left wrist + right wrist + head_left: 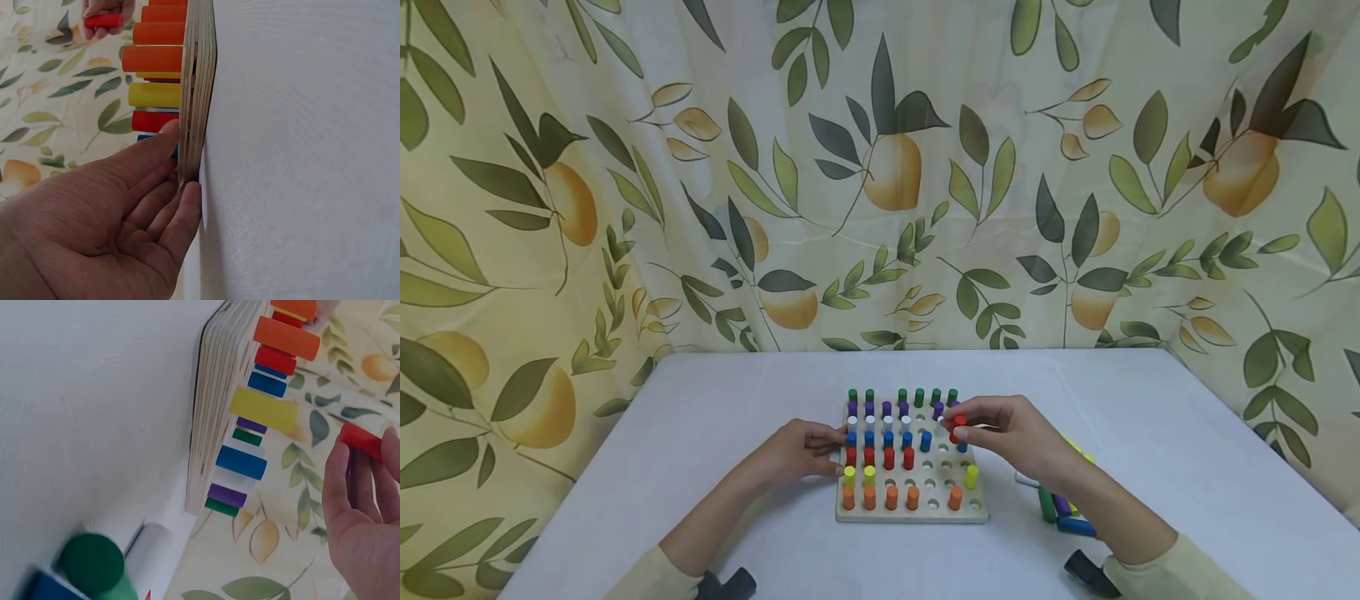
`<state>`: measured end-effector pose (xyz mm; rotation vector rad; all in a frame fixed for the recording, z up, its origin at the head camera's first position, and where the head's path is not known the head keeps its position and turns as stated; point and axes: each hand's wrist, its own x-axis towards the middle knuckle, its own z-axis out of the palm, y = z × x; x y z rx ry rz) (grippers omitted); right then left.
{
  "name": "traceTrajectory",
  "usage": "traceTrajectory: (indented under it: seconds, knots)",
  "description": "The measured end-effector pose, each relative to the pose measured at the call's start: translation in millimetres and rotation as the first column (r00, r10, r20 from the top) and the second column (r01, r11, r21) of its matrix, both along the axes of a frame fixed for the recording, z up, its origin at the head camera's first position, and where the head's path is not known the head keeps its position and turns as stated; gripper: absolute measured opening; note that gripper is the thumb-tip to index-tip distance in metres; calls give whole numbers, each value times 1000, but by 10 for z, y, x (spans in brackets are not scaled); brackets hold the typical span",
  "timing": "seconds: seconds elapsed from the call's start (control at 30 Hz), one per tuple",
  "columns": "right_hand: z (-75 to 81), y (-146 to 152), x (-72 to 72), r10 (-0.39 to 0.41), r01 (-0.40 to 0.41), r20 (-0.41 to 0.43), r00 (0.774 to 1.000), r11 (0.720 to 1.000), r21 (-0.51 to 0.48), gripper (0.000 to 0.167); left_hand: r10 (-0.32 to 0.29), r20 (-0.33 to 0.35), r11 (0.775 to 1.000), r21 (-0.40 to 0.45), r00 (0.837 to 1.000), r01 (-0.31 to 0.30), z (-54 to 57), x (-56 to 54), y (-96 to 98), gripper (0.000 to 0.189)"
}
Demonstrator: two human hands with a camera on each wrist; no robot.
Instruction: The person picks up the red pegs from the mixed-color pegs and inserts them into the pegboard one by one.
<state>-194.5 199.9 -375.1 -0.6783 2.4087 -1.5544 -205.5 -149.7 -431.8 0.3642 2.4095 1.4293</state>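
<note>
A wooden pegboard (951, 514) stands on the table, with rows of green, purple, white, blue, red, yellow and orange pegs upright in its holes. Several holes toward its right side are bare. My left hand (801, 450) holds the board's left edge; in the left wrist view its thumb touches the upper rim beside a red peg (153, 121) and the other fingers curl against the layered side. Above the board's right part, my right hand (1011, 433) pinches a loose red peg (362, 441) between thumb and fingertips, apart from the board.
Loose pegs lie in a pile right of the board, partly hidden by my right forearm; a blue peg (1077, 526) and a green peg (1047, 505) show there. A leaf-and-fruit patterned curtain (895, 250) hangs behind the white table (760, 383).
</note>
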Motion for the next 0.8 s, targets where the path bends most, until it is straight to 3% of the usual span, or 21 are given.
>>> traceTrajectory:
  seconds: [0.8]
  knots:
    - [-58, -191, -99, 4, -4, 25, 1000, 1000, 16, 28, 11, 5, 1000, -19, 1000, -11, 20, 14, 12, 40]
